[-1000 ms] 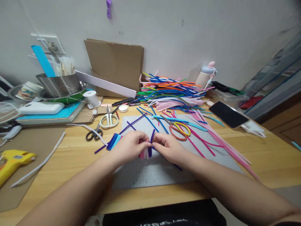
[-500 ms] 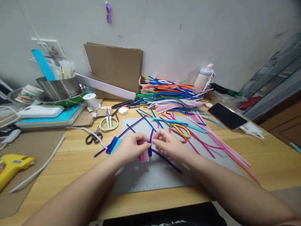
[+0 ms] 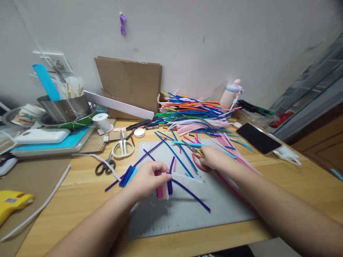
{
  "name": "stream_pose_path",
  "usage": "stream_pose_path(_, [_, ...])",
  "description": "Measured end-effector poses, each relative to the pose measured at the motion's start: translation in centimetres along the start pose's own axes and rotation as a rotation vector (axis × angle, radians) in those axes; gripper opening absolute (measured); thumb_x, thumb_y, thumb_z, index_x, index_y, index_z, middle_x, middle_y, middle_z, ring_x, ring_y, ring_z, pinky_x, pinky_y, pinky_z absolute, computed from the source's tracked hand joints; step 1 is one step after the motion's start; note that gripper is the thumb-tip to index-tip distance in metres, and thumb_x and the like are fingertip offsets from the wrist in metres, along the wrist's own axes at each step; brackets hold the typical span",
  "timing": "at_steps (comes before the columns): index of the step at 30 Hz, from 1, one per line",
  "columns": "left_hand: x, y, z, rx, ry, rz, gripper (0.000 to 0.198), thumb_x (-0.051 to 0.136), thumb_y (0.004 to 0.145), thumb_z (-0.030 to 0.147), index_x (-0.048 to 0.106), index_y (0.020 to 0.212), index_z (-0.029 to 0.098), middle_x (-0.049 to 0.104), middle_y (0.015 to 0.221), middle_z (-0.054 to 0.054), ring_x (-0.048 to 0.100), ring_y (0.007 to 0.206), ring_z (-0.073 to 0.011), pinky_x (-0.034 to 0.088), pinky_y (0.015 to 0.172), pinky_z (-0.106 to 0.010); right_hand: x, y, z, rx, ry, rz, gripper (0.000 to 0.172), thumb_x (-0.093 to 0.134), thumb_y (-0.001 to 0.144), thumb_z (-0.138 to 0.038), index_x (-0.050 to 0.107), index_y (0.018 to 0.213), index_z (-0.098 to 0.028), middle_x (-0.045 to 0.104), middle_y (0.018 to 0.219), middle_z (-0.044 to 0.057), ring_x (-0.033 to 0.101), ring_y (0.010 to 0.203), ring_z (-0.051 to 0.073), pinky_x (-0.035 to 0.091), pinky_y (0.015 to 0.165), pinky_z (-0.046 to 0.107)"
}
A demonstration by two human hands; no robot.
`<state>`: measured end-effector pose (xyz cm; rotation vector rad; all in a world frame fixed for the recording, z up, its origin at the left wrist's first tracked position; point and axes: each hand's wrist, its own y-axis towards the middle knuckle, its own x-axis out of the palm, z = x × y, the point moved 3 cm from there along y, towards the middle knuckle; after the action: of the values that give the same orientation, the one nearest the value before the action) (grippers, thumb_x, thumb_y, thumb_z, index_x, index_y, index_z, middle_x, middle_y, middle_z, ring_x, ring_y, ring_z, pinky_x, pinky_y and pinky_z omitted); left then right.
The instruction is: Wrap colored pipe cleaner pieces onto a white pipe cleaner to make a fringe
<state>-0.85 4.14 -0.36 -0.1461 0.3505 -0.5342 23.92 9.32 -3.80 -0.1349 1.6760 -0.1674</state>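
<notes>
My left hand point(image 3: 148, 178) is closed around a small bundle of folded pipe cleaners point(image 3: 164, 187), pink, white and purple, held over the grey cutting mat point(image 3: 184, 210). A long purple pipe cleaner point(image 3: 191, 194) trails from the bundle across the mat. My right hand point(image 3: 213, 158) lies further right on the orange and yellow handled scissors point(image 3: 197, 160), its fingers curled over the handles. A short white piece point(image 3: 187, 176) lies on the mat between the hands.
A big heap of coloured pipe cleaners point(image 3: 193, 109) lies at the back, long pink ones point(image 3: 235, 153) at the right. White scissors point(image 3: 122, 147), black scissors point(image 3: 105, 165), a phone point(image 3: 258, 137), a yellow glue gun point(image 3: 12, 203), cardboard point(image 3: 128, 84) and a metal bowl point(image 3: 64, 107) stand around.
My right hand has left the bundle and moved right and back onto the orange and yellow scissors. The left hand keeps the bundle, and the view has tilted down slightly.
</notes>
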Motion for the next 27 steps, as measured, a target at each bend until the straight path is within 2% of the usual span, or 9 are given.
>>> stream_pose_path(3, [-0.1,-0.1,0.2,-0.019,-0.018,-0.002,0.016,0.058,0.07,0.03,0.056,0.066,0.015,0.051,0.052,0.004,0.047,0.047,-0.0075,0.037,0.047,-0.019,-1.3,0.3,0.6,-0.008,0.071,-0.02,0.018,0.058,0.064,-0.029,0.062,0.074,-0.014,0.065,0.074,0.011,0.058,0.065,0.019,0.032,0.051,0.025])
stream_pose_path(7, [-0.6,-0.1,0.4,-0.031,0.019,0.036,0.016,0.059,0.07,0.031,0.059,0.071,0.016,0.054,0.056,0.004,0.043,0.042,-0.0055,0.034,0.042,-0.018,-3.1,0.1,1.5,-0.026,0.251,-0.081,0.022,0.053,0.07,-0.037,0.059,0.071,-0.016,0.062,0.062,0.004,0.055,0.055,0.014,0.034,0.048,0.022])
stream_pose_path(9, [-0.7,-0.1,0.4,-0.037,0.002,0.037,0.016,0.059,0.07,0.032,0.059,0.072,0.016,0.053,0.056,0.005,0.041,0.039,-0.0043,0.033,0.04,-0.018,-3.5,-0.3,1.3,-0.026,0.566,-0.112,0.028,0.05,0.074,-0.043,0.055,0.069,-0.016,0.057,0.055,0.002,0.049,0.046,0.011,0.033,0.043,0.022])
stream_pose_path(12, [-0.7,-0.1,0.4,-0.08,-0.08,0.023,0.016,0.059,0.071,0.032,0.057,0.07,0.015,0.05,0.05,0.006,0.039,0.035,-0.0034,0.031,0.037,-0.017,-3.6,-1.5,0.4,-0.062,1.086,-0.064,0.04,0.046,0.076,-0.056,0.048,0.066,-0.017,0.045,0.05,-0.001,0.037,0.038,0.008,0.026,0.036,0.021])
stream_pose_path(14, [-0.7,-0.1,0.4,-0.092,-0.137,0.013,0.016,0.06,0.071,0.031,0.056,0.07,0.015,0.049,0.049,0.007,0.04,0.036,-0.0035,0.031,0.036,-0.016,-3.4,-2.6,-0.5,-0.161,1.193,-0.074,0.047,0.036,0.079,-0.061,0.048,0.068,-0.017,0.044,0.055,-0.001,0.036,0.039,0.008,0.026,0.036,0.021])
stream_pose_path(18, [-0.7,-0.1,0.3,-0.102,-0.199,-0.036,0.019,0.06,0.072,0.033,0.056,0.072,0.015,0.05,0.049,0.006,0.044,0.038,-0.0047,0.029,0.035,-0.015,-3.2,-5.1,-2.1,-0.411,0.994,-0.207,0.046,0.031,0.083,-0.058,0.051,0.085,-0.017,0.05,0.076,0.003,0.046,0.059,0.011,0.041,0.054,0.024])
stream_pose_path(20, [-0.7,-0.2,0.2,-0.102,-0.231,-0.086,0.021,0.061,0.072,0.036,0.056,0.073,0.015,0.051,0.05,0.005,0.044,0.037,-0.0045,0.029,0.035,-0.015,-3.1,-6.1,-2.5,-0.493,0.82,-0.291,0.039,0.038,0.082,-0.055,0.05,0.082,-0.017,0.049,0.078,0.003,0.046,0.066,0.013,0.041,0.059,0.025])
stream_pose_path(23, [-0.7,-0.4,0.2,-0.074,-0.338,-0.17,0.021,0.064,0.07,0.035,0.057,0.072,0.015,0.052,0.052,0.006,0.042,0.04,-0.0029,0.03,0.038,-0.014,-3.1,-6.9,-3.1,-0.606,0.579,-0.381,0.032,0.048,0.078,-0.049,0.048,0.074,-0.017,0.047,0.073,0.001,0.043,0.066,0.013,0.037,0.058,0.024])
stream_pose_path(27, [-0.5,-0.7,0.4,-0.057,-0.455,-0.269,0.018,0.067,0.069,0.029,0.057,0.069,0.014,0.049,0.053,0.006,0.037,0.042,-0.0012,0.028,0.041,-0.014,-2.9,-7.4,-4.3,-0.678,0.477,-0.411,0.031,0.051,0.076,-0.047,0.044,0.071,-0.017,0.044,0.07,-0.002,0.039,0.063,0.012,0.032,0.057,0.022])
